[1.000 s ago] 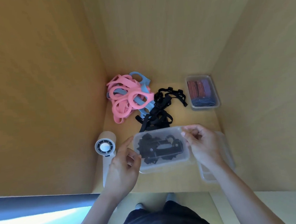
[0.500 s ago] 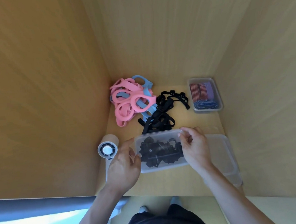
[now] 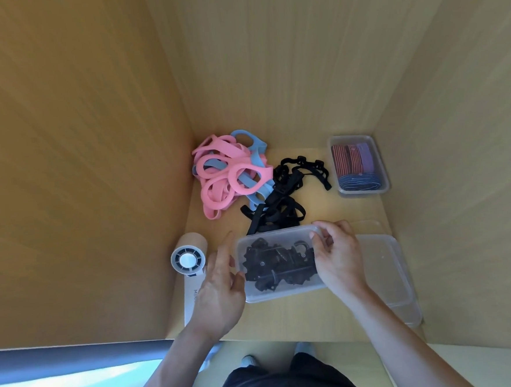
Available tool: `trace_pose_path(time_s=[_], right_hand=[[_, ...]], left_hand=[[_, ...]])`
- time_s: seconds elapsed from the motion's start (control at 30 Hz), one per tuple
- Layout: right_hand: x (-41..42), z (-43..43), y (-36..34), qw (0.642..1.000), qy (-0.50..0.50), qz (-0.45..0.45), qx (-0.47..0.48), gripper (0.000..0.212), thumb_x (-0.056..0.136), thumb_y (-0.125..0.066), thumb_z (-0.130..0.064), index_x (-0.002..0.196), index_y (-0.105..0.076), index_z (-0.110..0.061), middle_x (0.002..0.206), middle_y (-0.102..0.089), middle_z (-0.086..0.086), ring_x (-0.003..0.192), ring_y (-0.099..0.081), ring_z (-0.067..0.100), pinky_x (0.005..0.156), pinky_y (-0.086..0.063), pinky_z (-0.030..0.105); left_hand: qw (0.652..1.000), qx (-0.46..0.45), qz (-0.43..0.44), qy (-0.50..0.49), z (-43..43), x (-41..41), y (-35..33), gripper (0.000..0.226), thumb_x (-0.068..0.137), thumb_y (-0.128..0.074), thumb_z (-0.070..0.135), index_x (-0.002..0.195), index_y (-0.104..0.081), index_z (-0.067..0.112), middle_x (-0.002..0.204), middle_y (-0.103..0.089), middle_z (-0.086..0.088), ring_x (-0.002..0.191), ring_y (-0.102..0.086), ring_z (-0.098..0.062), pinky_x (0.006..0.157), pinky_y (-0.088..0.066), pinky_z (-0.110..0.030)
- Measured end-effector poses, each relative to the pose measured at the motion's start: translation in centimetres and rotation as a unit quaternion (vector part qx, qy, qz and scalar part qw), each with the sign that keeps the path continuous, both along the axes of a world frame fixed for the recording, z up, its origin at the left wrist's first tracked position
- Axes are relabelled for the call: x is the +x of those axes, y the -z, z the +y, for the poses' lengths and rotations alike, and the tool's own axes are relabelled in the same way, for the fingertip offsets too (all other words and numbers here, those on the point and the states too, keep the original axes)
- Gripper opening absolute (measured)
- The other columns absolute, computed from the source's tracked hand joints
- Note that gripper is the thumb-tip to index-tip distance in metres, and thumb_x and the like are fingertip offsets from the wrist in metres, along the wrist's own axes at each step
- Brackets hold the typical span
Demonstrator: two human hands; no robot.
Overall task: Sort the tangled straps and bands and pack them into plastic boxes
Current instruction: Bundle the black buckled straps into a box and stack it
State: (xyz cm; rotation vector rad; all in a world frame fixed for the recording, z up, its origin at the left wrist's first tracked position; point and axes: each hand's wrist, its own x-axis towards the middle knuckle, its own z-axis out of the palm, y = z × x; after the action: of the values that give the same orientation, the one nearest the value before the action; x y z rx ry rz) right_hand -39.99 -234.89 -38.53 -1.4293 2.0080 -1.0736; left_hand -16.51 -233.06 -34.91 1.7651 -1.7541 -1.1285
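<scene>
Head view: the left hand [image 3: 221, 289], fingers loosely straight, touches the left end of the clear box [image 3: 285, 292] of black straps [image 3: 276, 266], near the bench [image 3: 287, 316] front edge. The right hand [image 3: 339, 258] grips its right end. A bare strip lies before it.

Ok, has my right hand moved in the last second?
Yes. The right hand has shifted left, toward the small fan, uncovering more of the empty clear box; it still grips the strap-filled box.
</scene>
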Motion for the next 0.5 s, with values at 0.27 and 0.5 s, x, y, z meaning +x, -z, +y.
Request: trace_pose_path(time_s=[0.27,0.5], right_hand=[[0.2,0.1,0.2,1.000,0.003,-0.028,-0.003,0.024,0.098,-0.064,-0.020,0.122,-0.069,-0.018,0.101,-0.051,-0.012,0.085,-0.058,0.006,0.082,-0.051,0.020],[0.8,0.8,0.0,0.993,-0.023,-0.115,-0.004,0.032,0.103,-0.050,-0.007,0.127,-0.066,-0.022,0.120,-0.058,-0.010,0.113,-0.055,-0.002,0.096,-0.042,0.008]], left_hand=[[0.990,-0.084,-0.098,0.054,-0.8,-1.9,-0.3,0.072,0.074,-0.038,0.013,0.146,-0.036,0.010,0.147,-0.038,-0.006,0.136,-0.036,-0.026,0.113,-0.035,-0.042],[0.984,-0.103,-0.136,0.048,-1.7,-4.1,0.6,0.066,0.073,-0.038,0.034,0.136,-0.039,0.015,0.134,-0.043,-0.004,0.119,-0.042,-0.026,0.103,-0.040,-0.043]])
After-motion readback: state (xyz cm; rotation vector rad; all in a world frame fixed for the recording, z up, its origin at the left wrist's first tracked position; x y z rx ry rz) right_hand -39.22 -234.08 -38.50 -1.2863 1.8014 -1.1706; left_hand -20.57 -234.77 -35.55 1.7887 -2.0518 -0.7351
